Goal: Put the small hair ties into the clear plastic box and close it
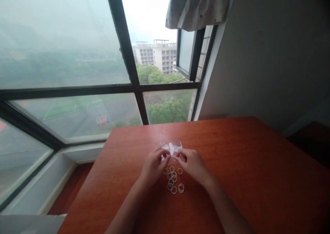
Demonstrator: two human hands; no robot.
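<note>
My left hand [154, 165] and my right hand [192, 163] meet over a reddish wooden table [232, 165]. Both have their fingers pinched on a small clear plastic bag [172, 148] that lies just beyond them. Between my wrists, close to me, lies a loose pile of several small pale rubber bands [174, 181] on the tabletop. I cannot tell whether anything is inside the bag.
A large window with dark frames [129, 65] stands beyond the table's far edge, with a white sill [85, 149] below it. A grey wall [270, 55] is at the right and a grey curtain [197, 5] hangs above.
</note>
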